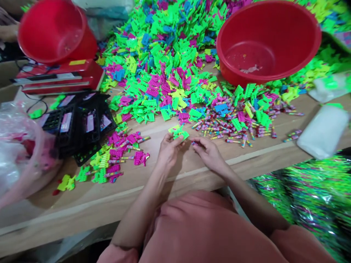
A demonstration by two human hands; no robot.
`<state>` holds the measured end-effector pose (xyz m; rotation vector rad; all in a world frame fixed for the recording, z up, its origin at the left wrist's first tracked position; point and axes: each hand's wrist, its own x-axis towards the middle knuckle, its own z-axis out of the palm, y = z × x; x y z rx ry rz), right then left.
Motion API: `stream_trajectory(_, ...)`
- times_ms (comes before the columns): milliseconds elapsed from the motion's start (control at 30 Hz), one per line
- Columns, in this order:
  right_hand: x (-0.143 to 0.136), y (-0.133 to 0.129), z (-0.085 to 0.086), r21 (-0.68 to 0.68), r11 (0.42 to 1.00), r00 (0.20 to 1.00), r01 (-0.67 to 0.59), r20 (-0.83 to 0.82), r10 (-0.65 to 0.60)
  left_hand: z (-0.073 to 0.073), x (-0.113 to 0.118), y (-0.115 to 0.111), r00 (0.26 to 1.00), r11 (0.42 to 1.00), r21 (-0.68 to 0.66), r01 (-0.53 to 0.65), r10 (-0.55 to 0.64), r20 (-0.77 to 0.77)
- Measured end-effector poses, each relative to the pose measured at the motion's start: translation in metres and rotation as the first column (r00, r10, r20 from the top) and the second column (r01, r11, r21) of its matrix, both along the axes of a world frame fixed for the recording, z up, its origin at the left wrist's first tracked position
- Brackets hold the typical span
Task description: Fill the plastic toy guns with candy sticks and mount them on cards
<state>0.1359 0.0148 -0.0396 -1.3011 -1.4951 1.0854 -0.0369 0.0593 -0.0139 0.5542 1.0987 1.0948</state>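
My left hand (169, 149) is closed on a bright green plastic toy piece (179, 133), with some yellow-green showing beside it. To its right, my right hand (207, 151) pinches a small dark tube-like piece (194, 143), mostly hidden by the fingers. Both hands are just above the wooden table (153, 146), a short gap apart. Close beyond the right hand lies a heap of small printed tubes (216, 122). Left of my left hand, magenta pieces (141, 157) and green pieces lie beside more tubes.
A large pile of colourful plastic pieces (170, 54) covers the back. Two red basins (270, 78) (89, 40) stand there, the left on a red sealing machine (93, 73). Black trays (85, 124) and a pink bag-filled basket (41, 146) are left; a white block (323, 131) and packed bags (315, 190) right.
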Motion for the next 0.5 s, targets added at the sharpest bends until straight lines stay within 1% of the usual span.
stream_trajectory(67,-0.004,0.001,0.0,-0.022,1.0,0.995,0.005,-0.102,-0.007,0.006,0.005,-0.009,0.999,0.999,-0.046,0.019,-0.018,0.036)
stream_trajectory(133,-0.005,0.001,0.003,-0.029,1.0,0.984,0.006,-0.177,-0.011,0.011,0.007,-0.017,1.0,0.998,-0.048,0.028,-0.028,-0.005)
stream_trajectory(167,-0.004,0.001,0.004,-0.026,1.0,0.982,0.0,-0.189,-0.005,0.012,0.008,-0.019,0.999,0.998,-0.048,0.033,-0.034,-0.027)
stream_trajectory(267,0.002,0.001,0.012,0.007,1.0,0.988,-0.028,-0.154,0.029,0.015,0.009,-0.024,0.998,0.997,-0.049,0.062,-0.064,-0.027)
stream_trajectory(400,0.009,0.003,0.022,0.067,0.996,0.993,-0.057,-0.1,0.064,0.018,0.009,-0.026,0.996,0.996,-0.002,0.09,-0.089,0.019)
stream_trajectory(500,0.015,0.005,0.025,0.063,0.992,0.988,-0.109,-0.102,0.115,0.021,0.007,-0.027,0.989,0.99,0.002,0.143,-0.143,0.035)
